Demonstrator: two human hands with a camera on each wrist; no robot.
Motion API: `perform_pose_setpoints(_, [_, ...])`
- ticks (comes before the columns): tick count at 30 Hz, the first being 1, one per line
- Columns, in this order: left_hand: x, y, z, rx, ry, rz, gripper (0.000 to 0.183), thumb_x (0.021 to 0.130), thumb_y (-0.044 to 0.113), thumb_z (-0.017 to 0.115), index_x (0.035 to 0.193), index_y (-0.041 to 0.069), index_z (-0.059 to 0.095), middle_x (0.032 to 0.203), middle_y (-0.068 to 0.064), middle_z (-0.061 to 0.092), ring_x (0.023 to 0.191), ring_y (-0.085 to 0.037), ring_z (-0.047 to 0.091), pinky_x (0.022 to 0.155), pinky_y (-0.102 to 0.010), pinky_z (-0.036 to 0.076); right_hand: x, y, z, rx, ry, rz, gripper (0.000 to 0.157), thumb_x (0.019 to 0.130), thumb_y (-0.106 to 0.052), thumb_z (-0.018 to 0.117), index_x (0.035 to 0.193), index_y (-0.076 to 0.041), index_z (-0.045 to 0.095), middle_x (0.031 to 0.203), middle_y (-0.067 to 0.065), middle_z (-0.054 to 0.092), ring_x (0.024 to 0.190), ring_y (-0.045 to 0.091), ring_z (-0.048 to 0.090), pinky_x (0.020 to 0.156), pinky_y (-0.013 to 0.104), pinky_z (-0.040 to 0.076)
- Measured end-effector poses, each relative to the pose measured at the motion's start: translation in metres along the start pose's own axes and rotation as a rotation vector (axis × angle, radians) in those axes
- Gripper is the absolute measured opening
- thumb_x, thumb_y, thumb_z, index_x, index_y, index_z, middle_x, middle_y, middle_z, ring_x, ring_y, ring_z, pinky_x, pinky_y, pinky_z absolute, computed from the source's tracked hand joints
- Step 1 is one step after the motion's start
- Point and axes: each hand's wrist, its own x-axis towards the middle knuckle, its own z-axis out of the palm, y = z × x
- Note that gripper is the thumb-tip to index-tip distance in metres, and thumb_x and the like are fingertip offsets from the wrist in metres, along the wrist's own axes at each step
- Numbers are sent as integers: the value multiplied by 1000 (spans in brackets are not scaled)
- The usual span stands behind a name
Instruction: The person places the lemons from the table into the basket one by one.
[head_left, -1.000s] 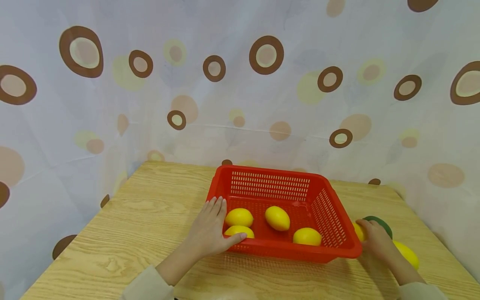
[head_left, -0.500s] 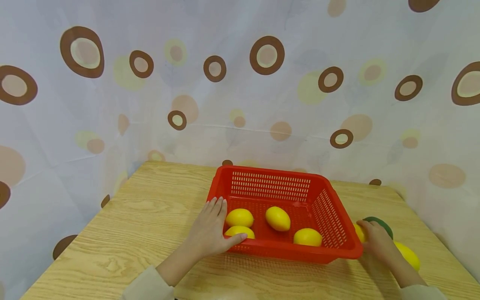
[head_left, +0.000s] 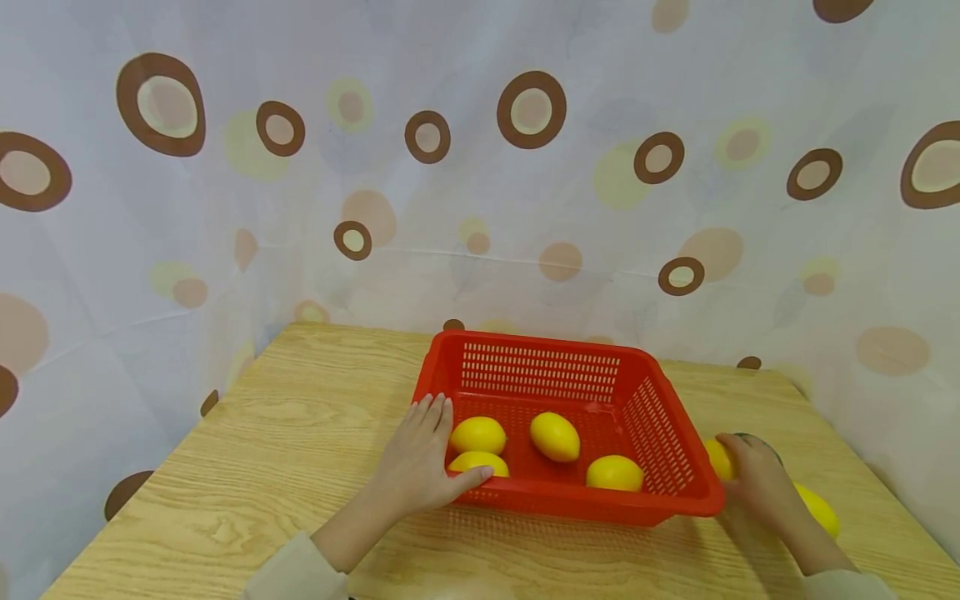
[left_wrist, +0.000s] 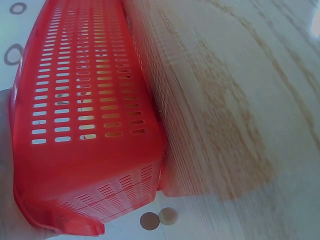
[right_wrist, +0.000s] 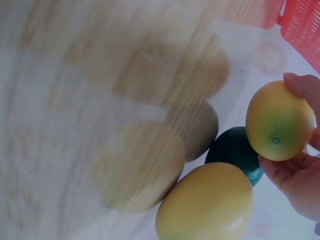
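A red slotted plastic basket stands on the table with several lemons inside, among them one lemon near its middle. My left hand rests on the basket's front left corner, fingers straight over the left rim and thumb along the front rim. To the right of the basket, my right hand holds another lemon between thumb and fingers; its green-tinged tip shows in the right wrist view. Close to that hand lie a dark green fruit, partly hidden, and a yellow fruit.
The wooden table extends left of the basket and in front of it. A patterned curtain hangs behind the table and along both sides.
My right hand has shifted slightly right, showing more of the lemon it holds and covering more of the dark green fruit. The left hand and the basket stay put.
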Motion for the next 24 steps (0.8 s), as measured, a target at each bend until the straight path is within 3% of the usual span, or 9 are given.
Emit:
perform_pose_setpoints(10, [-1, 0, 0, -2, 2, 1, 93, 83, 65, 47, 140, -7, 31, 149, -22, 30, 139, -37, 25, 115, -46, 21, 1, -3, -3, 24, -32, 51, 56, 70, -9, 75, 112, 19, 51, 98, 36, 53, 86, 45, 52, 74, 58, 45])
perform_pose_setpoints(19, [0, -1, 0, -4, 5, 0, 93, 83, 65, 47, 141, -7, 31, 148, -21, 30, 139, -37, 25, 115, -47, 21, 1, -5, -6, 21, 60, 61, 56, 68, -8, 75, 112, 17, 51, 100, 38, 51, 86, 47, 50, 70, 58, 44])
perform_pose_setpoints(24, [0, -1, 1, -10, -4, 0, 94, 83, 66, 46, 141, -7, 30, 149, -22, 30, 139, -38, 24, 115, -47, 21, 3, -6, -9, 32, 60, 82, 57, 72, -9, 73, 116, 17, 48, 105, 39, 48, 91, 48, 47, 74, 59, 42])
